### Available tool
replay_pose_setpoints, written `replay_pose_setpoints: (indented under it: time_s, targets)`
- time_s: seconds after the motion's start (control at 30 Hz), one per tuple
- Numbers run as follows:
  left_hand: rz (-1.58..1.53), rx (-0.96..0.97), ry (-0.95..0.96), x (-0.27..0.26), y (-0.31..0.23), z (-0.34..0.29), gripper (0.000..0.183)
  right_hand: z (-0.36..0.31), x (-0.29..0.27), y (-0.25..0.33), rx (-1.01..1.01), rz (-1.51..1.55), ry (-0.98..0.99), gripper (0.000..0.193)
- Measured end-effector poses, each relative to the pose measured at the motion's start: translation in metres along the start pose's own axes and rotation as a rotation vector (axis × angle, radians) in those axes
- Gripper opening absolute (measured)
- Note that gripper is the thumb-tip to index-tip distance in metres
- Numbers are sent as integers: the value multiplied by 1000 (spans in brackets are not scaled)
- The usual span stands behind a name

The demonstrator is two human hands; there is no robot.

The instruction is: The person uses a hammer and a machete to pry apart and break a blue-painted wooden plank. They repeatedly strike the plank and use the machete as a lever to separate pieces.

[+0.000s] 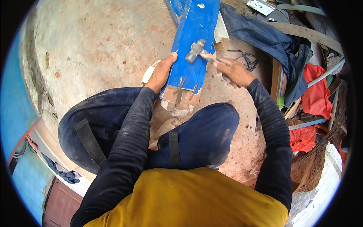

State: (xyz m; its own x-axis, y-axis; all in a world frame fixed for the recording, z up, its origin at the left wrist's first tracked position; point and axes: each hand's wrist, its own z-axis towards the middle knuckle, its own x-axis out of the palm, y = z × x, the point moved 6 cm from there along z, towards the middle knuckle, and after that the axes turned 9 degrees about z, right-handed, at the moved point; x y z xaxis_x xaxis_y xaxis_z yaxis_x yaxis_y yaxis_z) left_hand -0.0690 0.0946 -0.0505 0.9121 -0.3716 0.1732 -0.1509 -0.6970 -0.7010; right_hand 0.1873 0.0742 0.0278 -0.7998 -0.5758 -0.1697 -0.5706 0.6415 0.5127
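Observation:
A long wooden board (192,36) painted blue stretches away from me, its near end (180,101) bare, chipped wood. What look like two nails (181,83) stick up at a slant near that end. My left hand (160,73) is closed round the board's left edge, thumb on top, the other fingers mostly hidden. In my right hand (235,72) is the short wooden handle of a ball-peen hammer (196,52). Its metal head hangs over the board's blue face, slightly blurred; whether it touches cannot be told.
Both my bent knees (204,132) flank the board's near end on the stained concrete floor (94,49). To the right lie a dark tarpaulin (264,49), red plastic sheeting (315,90), planks and pipes in a heap. A blue wall (19,98) stands at the left.

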Motion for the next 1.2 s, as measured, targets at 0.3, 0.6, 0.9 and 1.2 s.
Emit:
replay_pose_setpoints:
  time_s: [0.3,0.6,0.9,1.2]
  targets:
    - [64,-17,-70,-3,7,4,91,7,-7,-26,-74,203,-261,62]
    - [41,-60,-46,-5,10,6,94,0,7,-50,-30,253,-252,62]
    - [7,-82,-84,-6,7,3,93,11,43,-69,-61,423,-66,63]
    - [-56,-59,-65,-5,8,5,88,14,39,-75,-161,602,-283,60]
